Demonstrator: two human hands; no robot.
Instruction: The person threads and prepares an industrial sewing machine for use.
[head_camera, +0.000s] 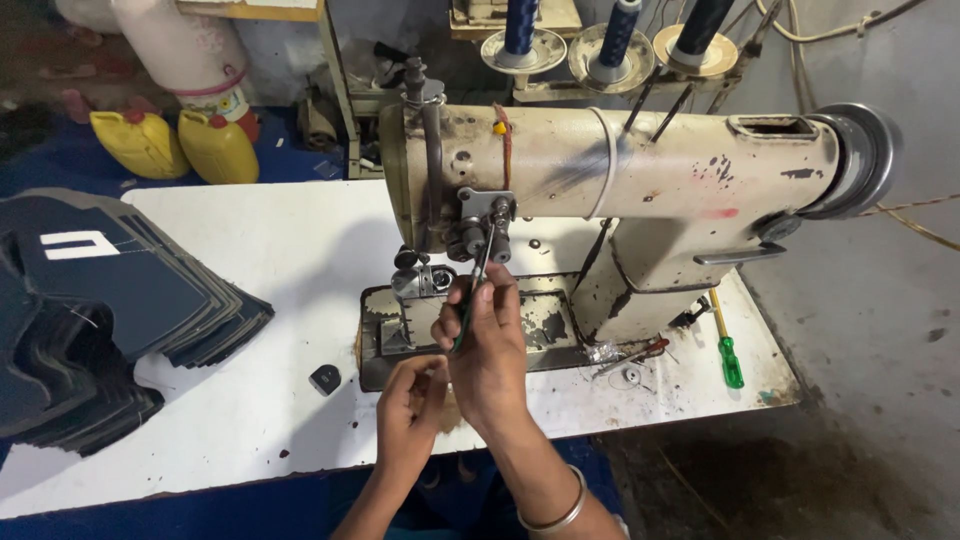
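A white worktop (270, 250) carried a cream sewing machine (640, 190) across its middle and right part. A stack of dark cut fabric pieces (110, 310) lay at its left edge, with a small dark piece (325, 379) just beside it toward the front. A green-handled screwdriver (728, 345) lay near the right edge.

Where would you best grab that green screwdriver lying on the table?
Grip the screwdriver by its green handle, coming from above or from the table's front edge. The handle lies nearest that edge, thick and free of clutter, while its yellow shaft runs back toward the sewing machine.
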